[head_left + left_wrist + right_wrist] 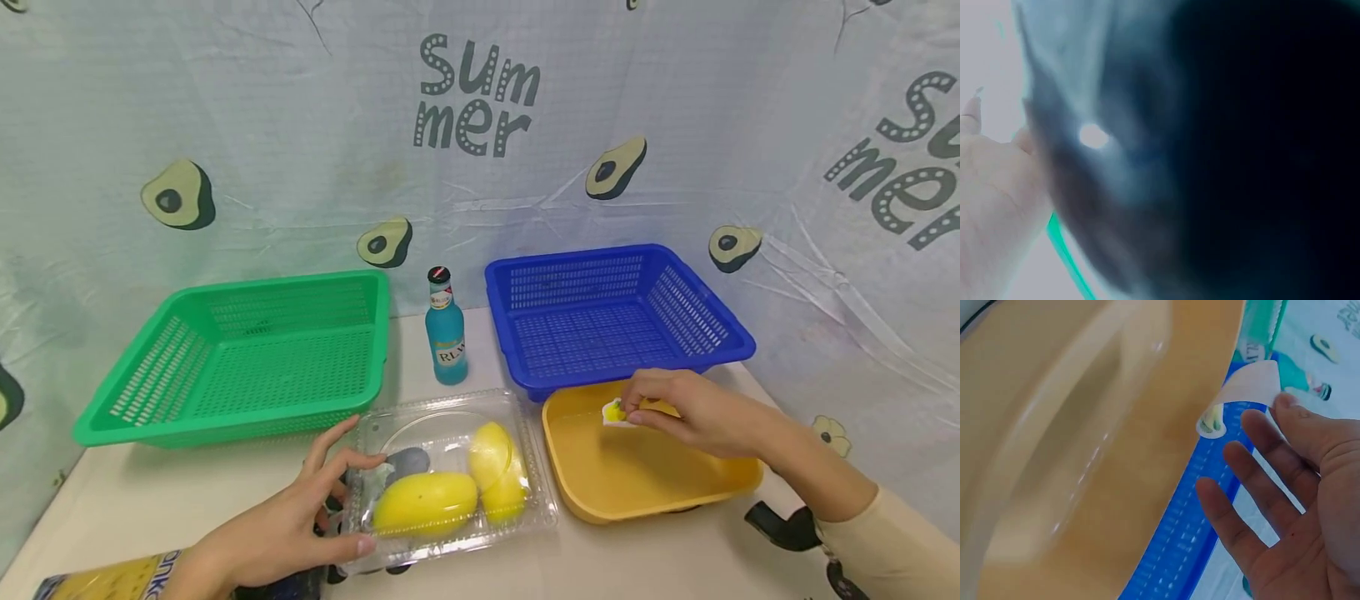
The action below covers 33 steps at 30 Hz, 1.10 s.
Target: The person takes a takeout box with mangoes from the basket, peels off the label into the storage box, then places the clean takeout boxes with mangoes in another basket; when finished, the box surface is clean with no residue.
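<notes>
My left hand rests along the left side of a clear plastic clamshell box, thumb at its front and fingers spread on the lid. Inside the box lie a yellow oval fruit, more yellow fruit and a grey rounded piece. Over the yellow basin, my right hand pinches a small white sticker with a yellow and green print. The right wrist view shows that sticker curling away from thumb and fingertip, the other fingers spread. A dark blur fills most of the left wrist view.
A green basket stands at the back left and a blue basket at the back right. Between them a blue bottle stands upright. A yellow printed packet lies by the left forearm, and a black object near the right forearm.
</notes>
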Tool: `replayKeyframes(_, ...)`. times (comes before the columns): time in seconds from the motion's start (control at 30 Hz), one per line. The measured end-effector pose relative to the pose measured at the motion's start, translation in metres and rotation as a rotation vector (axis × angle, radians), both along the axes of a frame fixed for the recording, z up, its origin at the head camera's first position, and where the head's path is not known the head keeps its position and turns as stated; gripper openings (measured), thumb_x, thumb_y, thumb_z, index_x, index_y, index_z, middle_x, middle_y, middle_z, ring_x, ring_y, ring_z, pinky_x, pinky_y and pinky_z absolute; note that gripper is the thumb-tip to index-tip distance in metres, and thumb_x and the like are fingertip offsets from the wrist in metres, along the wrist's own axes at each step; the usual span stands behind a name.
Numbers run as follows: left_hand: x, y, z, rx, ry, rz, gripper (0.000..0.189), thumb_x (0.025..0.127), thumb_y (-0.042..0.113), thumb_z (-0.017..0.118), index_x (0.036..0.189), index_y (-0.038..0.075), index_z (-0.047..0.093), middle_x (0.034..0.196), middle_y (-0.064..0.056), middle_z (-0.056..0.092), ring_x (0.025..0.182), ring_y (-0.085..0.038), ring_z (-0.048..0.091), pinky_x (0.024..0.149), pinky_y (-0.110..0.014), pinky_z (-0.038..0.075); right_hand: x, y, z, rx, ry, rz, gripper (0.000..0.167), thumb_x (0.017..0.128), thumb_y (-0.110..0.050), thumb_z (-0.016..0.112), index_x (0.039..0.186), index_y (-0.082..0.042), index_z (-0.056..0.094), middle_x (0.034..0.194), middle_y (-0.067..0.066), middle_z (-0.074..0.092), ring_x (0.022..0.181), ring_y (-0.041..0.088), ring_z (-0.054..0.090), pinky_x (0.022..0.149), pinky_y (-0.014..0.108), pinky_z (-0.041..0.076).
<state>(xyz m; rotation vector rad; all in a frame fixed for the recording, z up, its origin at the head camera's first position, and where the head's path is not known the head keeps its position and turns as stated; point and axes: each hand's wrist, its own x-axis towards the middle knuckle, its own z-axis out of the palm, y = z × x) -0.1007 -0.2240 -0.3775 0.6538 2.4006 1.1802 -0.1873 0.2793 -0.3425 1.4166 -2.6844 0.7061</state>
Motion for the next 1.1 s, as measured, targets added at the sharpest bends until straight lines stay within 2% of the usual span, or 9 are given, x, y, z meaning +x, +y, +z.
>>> replayKeyframes(0.27, -0.001, -0.002, -0.002, 0.009, 0.001, -0.016, 0.063, 0.097, 0.031, 0.073, 0.150, 0.028, 0.038, 0.166, -0.008, -0.021, 0.101, -0.016, 0.054, 0.071, -0.030, 0.052, 0.000, 0.013, -0.001, 0.116, 0.029, -0.085, 0.014, 0.097, -0.010, 0.071, 0.099, -0.024, 0.070, 0.098, -0.018, 0.064, 0.088, 0.000, 0.060, 0.078, 0.028, 0.058)
replayKeyframes(0.5, -0.001, -0.002, -0.001, 0.028, -0.011, -0.016, 0.063, 0.097, 0.029, 0.073, 0.150, 0.027, 0.038, 0.166, -0.009, -0.021, 0.101, -0.014, 0.053, 0.070, -0.030, 0.052, -0.002, 0.014, 0.003, 0.210, -0.030, -0.101, 0.020, 0.093, -0.006, 0.074, 0.099, -0.025, 0.072, 0.097, -0.018, 0.066, 0.086, 0.001, 0.060, 0.079, 0.030, 0.058)
replayKeyframes(0.67, 0.001, -0.003, -0.003, 0.039, -0.008, -0.015, 0.064, 0.097, 0.028, 0.074, 0.150, 0.027, 0.038, 0.166, -0.010, -0.021, 0.100, -0.013, 0.052, 0.069, -0.030, 0.051, -0.002, 0.015, 0.006, 0.264, -0.028, -0.124, 0.019, 0.095, -0.006, 0.072, 0.099, -0.024, 0.075, 0.096, -0.014, 0.068, 0.087, 0.003, 0.061, 0.080, 0.029, 0.059)
replayKeyframes(0.83, 0.001, -0.002, -0.002, 0.013, -0.002, -0.012, 0.065, 0.097, 0.031, 0.073, 0.150, 0.022, 0.038, 0.166, -0.008, -0.021, 0.101, -0.015, 0.053, 0.071, -0.029, 0.052, -0.003, 0.017, 0.003, 0.249, 0.015, -0.098, 0.021, 0.094, -0.001, 0.071, 0.098, -0.022, 0.075, 0.096, -0.013, 0.068, 0.086, 0.004, 0.061, 0.079, 0.030, 0.059)
replayKeyframes(1.1, 0.000, -0.003, -0.001, 0.013, -0.002, -0.009, 0.064, 0.097, 0.031, 0.073, 0.150, 0.027, 0.038, 0.166, -0.007, -0.020, 0.102, -0.015, 0.054, 0.071, -0.029, 0.052, -0.004, 0.019, 0.000, 0.221, 0.034, -0.092, 0.019, 0.095, -0.006, 0.071, 0.098, -0.024, 0.074, 0.096, -0.016, 0.067, 0.087, 0.002, 0.061, 0.079, 0.030, 0.058)
